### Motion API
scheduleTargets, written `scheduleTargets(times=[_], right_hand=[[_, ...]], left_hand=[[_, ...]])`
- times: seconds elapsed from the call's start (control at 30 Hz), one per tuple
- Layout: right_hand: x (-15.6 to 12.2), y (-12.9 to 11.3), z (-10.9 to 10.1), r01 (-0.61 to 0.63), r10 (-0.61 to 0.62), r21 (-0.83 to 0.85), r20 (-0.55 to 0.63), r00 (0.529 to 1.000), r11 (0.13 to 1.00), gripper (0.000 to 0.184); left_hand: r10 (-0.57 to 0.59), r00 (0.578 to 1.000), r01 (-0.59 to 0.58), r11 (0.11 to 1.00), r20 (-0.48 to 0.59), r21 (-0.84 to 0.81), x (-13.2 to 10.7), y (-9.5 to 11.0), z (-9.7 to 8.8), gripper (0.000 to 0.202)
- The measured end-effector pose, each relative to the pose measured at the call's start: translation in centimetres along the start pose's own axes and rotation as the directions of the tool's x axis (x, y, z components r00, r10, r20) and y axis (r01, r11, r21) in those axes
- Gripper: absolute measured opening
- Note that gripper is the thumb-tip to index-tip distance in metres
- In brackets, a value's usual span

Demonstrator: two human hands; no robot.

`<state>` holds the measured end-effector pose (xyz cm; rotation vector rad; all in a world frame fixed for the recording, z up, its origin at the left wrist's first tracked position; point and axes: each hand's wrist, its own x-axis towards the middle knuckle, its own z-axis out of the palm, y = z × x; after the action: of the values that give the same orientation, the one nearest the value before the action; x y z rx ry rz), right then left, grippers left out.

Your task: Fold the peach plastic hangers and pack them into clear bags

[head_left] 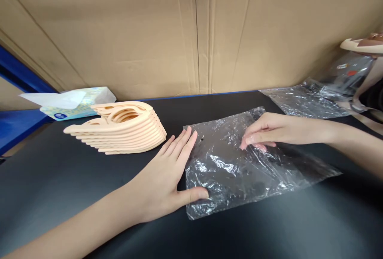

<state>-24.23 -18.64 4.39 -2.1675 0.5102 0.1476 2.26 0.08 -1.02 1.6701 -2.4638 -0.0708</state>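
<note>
A clear plastic bag [221,171], wrinkled and shiny, lies flat on the black table. My left hand [167,175] rests at its left edge, fingers stretched out and thumb spread onto the plastic. Over the bag's right part, my right hand [263,131] has its fingers closed in a pinch on the film; the fingertips are partly hidden. Just beyond my left fingertips stands a neat stack of peach-coloured plastic pieces [134,131], all the same curved shape with openings in them.
A tissue pack [80,101] sits behind the stack at the left. More clear plastic bags [311,99] lie at the back right, beside a beige strap [366,83]. Cardboard [134,31] walls off the back of the black table [44,183].
</note>
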Motion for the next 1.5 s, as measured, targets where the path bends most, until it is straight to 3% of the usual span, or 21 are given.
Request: scheduleTargets(times=[0.07, 0.13, 0.2, 0.27, 0.47, 0.67, 0.97, 1.5], right_hand=[[0.5, 0.3, 0.6, 0.127, -0.132, -0.050, -0.112, 0.985, 0.991, 0.037], [0.9, 0.8, 1.2, 0.262, -0.290, -0.162, -0.184, 0.939, 0.951, 0.032], [1.1, 1.1, 1.9, 0.347, -0.405, -0.289, -0.171, 0.898, 0.892, 0.033], [1.1, 1.1, 2.6, 0.370, -0.445, -0.391, -0.121, 0.887, 0.843, 0.039], [0.7, 0.4, 5.3, 0.393, -0.466, -0.546, 0.006, 0.885, 0.740, 0.057], [1.1, 1.3, 7.0, 0.374, -0.476, -0.583, -0.026, 0.879, 0.722, 0.081], [1.3, 1.2, 7.0, 0.339, -0.415, -0.520, -0.033, 0.909, 0.784, 0.102], [1.6, 1.6, 6.7, 0.341, -0.468, -0.595, -0.068, 0.881, 0.728, 0.105]], left_hand=[[-0.009, 0.999, 0.008, 1.000, -0.042, -0.022, -0.1, -0.1, 0.3, 0.091], [-0.016, 0.998, 0.014, 0.999, -0.057, -0.038, -0.1, -0.2, 0.5, 0.090], [-0.017, 0.998, 0.014, 0.999, -0.061, -0.044, 0.0, -0.3, 0.6, 0.091], [-0.018, 0.998, 0.015, 0.999, -0.059, -0.043, 0.1, -0.3, 0.6, 0.092], [-0.026, 0.999, 0.024, 0.998, -0.022, -0.053, 0.2, -0.1, 0.2, 0.093], [-0.026, 0.999, 0.028, 0.998, 0.034, -0.060, 0.3, 0.1, -0.4, 0.095], [-0.016, 0.999, 0.019, 0.997, 0.038, -0.074, 0.3, 0.1, -0.6, 0.095], [-0.020, 0.996, 0.026, 0.997, -0.088, 0.068, -0.1, 0.2, 0.3, 0.094]])
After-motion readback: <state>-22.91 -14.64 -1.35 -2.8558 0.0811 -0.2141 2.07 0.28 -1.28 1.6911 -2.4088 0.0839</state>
